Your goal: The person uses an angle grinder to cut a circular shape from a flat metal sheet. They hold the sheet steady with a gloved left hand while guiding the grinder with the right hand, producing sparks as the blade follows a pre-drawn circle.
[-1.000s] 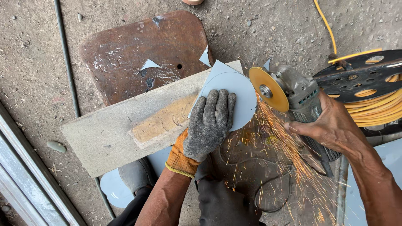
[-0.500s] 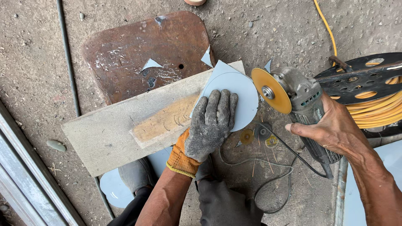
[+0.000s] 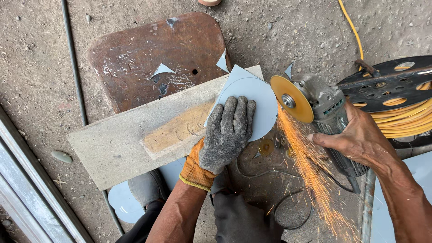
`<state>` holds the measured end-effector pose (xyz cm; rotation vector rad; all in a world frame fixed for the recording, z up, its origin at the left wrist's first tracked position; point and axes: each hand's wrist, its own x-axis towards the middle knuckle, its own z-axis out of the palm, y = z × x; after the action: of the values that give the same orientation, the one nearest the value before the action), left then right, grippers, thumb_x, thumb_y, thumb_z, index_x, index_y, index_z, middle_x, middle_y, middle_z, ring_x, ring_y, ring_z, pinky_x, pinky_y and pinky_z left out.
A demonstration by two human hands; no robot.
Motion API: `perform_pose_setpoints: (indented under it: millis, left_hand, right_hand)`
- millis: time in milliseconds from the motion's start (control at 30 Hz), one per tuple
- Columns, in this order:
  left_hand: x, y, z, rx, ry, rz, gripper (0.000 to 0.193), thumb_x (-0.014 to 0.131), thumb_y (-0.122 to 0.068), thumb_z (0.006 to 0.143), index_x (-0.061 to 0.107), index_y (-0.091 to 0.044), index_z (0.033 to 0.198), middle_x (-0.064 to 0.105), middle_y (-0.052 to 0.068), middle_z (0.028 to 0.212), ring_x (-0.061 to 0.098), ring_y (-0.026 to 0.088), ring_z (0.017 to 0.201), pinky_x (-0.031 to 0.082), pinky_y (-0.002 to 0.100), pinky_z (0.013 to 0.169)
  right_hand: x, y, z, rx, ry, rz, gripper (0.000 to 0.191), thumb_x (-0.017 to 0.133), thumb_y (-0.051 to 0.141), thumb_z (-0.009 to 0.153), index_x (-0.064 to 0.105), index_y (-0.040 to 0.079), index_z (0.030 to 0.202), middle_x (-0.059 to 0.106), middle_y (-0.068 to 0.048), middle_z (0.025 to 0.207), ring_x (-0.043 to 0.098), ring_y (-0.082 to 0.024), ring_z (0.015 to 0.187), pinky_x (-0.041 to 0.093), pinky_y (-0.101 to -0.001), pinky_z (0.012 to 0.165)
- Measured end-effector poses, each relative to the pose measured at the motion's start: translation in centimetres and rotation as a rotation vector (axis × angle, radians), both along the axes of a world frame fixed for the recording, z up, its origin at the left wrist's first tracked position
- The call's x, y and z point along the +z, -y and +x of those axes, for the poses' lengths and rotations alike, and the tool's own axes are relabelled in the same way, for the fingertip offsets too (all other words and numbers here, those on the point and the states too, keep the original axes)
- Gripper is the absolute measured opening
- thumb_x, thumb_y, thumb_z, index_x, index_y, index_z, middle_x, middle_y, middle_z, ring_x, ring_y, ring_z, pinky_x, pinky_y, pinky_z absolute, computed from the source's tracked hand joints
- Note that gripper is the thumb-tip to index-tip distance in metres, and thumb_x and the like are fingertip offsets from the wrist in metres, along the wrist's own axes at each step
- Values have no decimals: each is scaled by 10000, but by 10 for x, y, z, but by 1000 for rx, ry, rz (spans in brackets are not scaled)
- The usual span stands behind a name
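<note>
My gloved left hand (image 3: 227, 135) fingers spread flat on grey disc (image 3: 252, 101) overhanging plank (image 3: 135, 139) edge, right hand (image 3: 355, 137) gripping angle grinder (image 3: 321, 105), sparks at disc rim, cable reel (image 3: 396, 105) crowding right

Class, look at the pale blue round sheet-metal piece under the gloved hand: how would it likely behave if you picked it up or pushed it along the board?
The blue disc looks thin and flat, so probably light, slightly springy. Lying flat on the wooden board, it would likely slide rather than roll; the gloved left hand presses it down. Its edge beside the angle grinder may be sharp.
</note>
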<state>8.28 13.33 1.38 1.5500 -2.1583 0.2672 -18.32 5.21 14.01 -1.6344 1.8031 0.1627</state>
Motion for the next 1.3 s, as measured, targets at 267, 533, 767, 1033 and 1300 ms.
perform_pose_setpoints:
  millis: [267,533,767,1033,1300]
  left_hand:
    - [-2,0,-3,2,16,-1,374,620,-144,1013,672,-53,1372,654,155,1337,625,317,1257,502,484,1067]
    - [0,0,0,-8,0,-23,379,611,-141,1025,659,-46,1389,647,153,1355,625,312,1276,503,474,1071]
    - [-2,-1,-2,1,-7,-10,391,606,-145,1030,647,-44,1405,640,152,1366,615,311,1286,507,476,1080]
    - [8,-4,2,2,99,-84,416,609,-185,1072,602,-96,1478,603,108,1428,591,280,1298,498,445,1077]
    - [31,-7,10,-11,64,115,525,596,-199,1000,543,-100,1513,575,100,1424,579,264,1278,513,444,1044]
  right_hand:
    - [3,1,3,-3,-26,30,967,897,248,517,563,68,1407,707,-172,1273,620,-315,1265,399,-512,1149]
    - [1,7,4,-69,-108,111,991,943,288,541,545,62,1420,745,-182,1205,680,-315,1202,444,-521,1133]
    - [-1,11,1,5,-51,60,934,898,279,512,600,52,1367,742,-167,1212,675,-311,1189,465,-509,1109]
    - [1,-5,-12,-18,135,16,988,847,356,494,586,22,1386,692,-199,1328,591,-309,1307,357,-529,1172]
    - [13,-20,-14,-152,197,-56,876,856,303,568,582,40,1357,690,-175,1243,614,-297,1245,434,-504,1111]
